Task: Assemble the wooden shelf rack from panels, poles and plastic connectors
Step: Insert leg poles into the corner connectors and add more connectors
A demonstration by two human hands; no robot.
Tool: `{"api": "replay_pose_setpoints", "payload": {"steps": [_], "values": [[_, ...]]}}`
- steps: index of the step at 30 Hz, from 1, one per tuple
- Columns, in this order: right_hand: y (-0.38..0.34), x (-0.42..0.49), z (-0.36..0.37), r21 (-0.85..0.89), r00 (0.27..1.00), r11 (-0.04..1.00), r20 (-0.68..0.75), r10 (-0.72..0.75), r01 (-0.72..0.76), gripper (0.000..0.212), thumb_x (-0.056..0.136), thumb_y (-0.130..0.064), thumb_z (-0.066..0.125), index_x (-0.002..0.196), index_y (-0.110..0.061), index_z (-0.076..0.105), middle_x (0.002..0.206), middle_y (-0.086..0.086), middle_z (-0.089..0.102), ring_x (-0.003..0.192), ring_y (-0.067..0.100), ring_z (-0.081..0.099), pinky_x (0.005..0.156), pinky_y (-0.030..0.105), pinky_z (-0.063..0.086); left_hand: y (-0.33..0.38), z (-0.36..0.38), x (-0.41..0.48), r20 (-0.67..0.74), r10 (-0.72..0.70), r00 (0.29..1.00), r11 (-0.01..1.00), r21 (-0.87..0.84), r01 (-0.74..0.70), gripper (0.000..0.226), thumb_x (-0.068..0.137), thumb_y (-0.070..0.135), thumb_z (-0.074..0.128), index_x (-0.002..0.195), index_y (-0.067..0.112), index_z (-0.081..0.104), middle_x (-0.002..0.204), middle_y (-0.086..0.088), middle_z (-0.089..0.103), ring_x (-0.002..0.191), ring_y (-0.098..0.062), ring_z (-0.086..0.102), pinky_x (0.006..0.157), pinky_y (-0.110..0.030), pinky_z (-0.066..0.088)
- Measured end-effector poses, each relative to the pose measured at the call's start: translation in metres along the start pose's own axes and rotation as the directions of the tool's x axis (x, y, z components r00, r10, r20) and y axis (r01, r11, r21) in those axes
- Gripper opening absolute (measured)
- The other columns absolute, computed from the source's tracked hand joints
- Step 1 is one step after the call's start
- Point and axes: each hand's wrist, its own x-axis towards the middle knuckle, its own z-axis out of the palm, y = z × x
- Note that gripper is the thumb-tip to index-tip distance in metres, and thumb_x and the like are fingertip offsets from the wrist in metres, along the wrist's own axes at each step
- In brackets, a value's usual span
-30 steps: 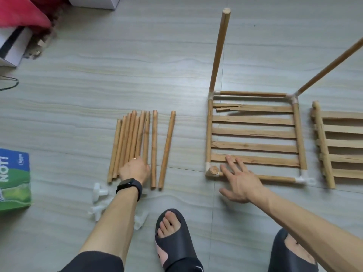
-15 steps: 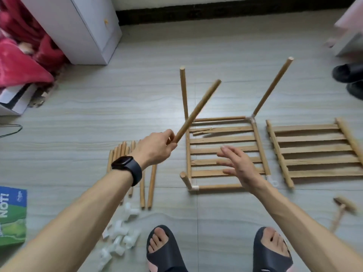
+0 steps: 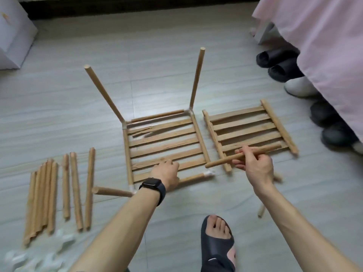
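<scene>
A slatted wooden panel (image 3: 163, 138) lies flat on the floor. Two poles (image 3: 196, 79) stand in its far corner connectors, and a third pole (image 3: 112, 191) leans out of the near left corner. The white connector (image 3: 209, 173) at the near right corner holds no upright pole. My left hand (image 3: 167, 177) rests on the panel's near edge, fingers curled over a slat. Just right of that corner, my right hand (image 3: 255, 165) grips a loose pole (image 3: 218, 162), held level above a second slatted panel (image 3: 245, 130).
Several loose poles (image 3: 74, 189) lie in a row at the left, with white plastic connectors (image 3: 39, 258) near them. A wooden mallet (image 3: 262, 211) lies under my right forearm. Shoes (image 3: 279, 63) and a pink cloth (image 3: 324, 46) fill the right side. My sandalled foot (image 3: 218, 244) is in front.
The pole has passed from my left hand to my right hand. My left hand came down onto the panel's near edge. The view swung right.
</scene>
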Motion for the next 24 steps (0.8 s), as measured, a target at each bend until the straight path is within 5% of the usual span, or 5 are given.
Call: {"api": "replay_pose_setpoints", "payload": {"steps": [5, 12, 16, 20, 24], "values": [[0.027, 0.008, -0.011, -0.268, 0.985, 0.95, -0.019, -0.172, 0.16, 0.036, 0.093, -0.053, 0.055, 0.081, -0.025, 0.076, 0.071, -0.011, 0.075, 0.07, 0.007, 0.075, 0.083, 0.048, 0.061, 0.008, 0.058, 0.021, 0.131, -0.072, 0.989, 0.997, 0.047, 0.067, 0.056, 0.105, 0.018, 0.037, 0.152, 0.046, 0.028, 0.168, -0.004, 0.008, 0.145, -0.049, 0.018, 0.112, -0.063, 0.026], [0.024, 0.007, -0.003, -0.358, 0.97, 0.904, 0.031, -0.24, 0.235, 0.028, 0.097, -0.045, 0.056, 0.082, -0.027, 0.072, 0.071, -0.014, 0.074, 0.069, 0.003, 0.073, 0.078, 0.037, 0.06, 0.008, 0.072, 0.026, 0.124, -0.107, 0.987, 0.994, 0.003, 0.107, 0.079, 0.101, -0.004, 0.02, 0.152, 0.056, 0.025, 0.169, 0.005, -0.004, 0.147, -0.052, 0.008, 0.103, -0.055, 0.047], [0.027, -0.013, -0.001, -0.484, 0.821, 0.665, 0.28, -0.498, 0.569, 0.015, 0.099, -0.039, 0.056, 0.088, -0.031, 0.063, 0.07, -0.012, 0.07, 0.071, 0.0, 0.068, 0.065, 0.015, 0.051, 0.008, 0.074, 0.026, 0.108, -0.11, 0.988, 0.994, 0.013, 0.11, 0.081, 0.1, -0.006, 0.019, 0.153, 0.056, 0.022, 0.17, 0.006, -0.007, 0.148, -0.053, 0.005, 0.102, -0.052, 0.05], [0.05, -0.04, 0.002, -0.496, 0.699, 0.494, 0.554, -0.453, 0.714, 0.012, 0.101, -0.023, 0.061, 0.094, -0.018, 0.069, 0.084, -0.009, 0.071, 0.075, 0.012, 0.068, 0.068, 0.035, 0.057, 0.01, 0.076, 0.026, 0.117, -0.106, 0.987, 0.994, 0.013, 0.105, 0.082, 0.101, -0.006, 0.018, 0.153, 0.056, 0.019, 0.169, 0.007, -0.009, 0.148, -0.052, 0.004, 0.104, -0.052, 0.049], [0.037, -0.034, -0.01, -0.434, 0.769, 0.638, 0.284, -0.573, 0.636, 0.005, 0.1, -0.031, 0.06, 0.099, -0.03, 0.066, 0.083, -0.016, 0.07, 0.076, 0.004, 0.071, 0.069, 0.016, 0.056, 0.009, 0.075, 0.027, 0.117, -0.112, 0.987, 0.994, 0.028, 0.11, 0.083, 0.1, -0.007, 0.017, 0.154, 0.056, 0.017, 0.169, 0.006, -0.009, 0.148, -0.053, 0.004, 0.102, -0.051, 0.05]]}}
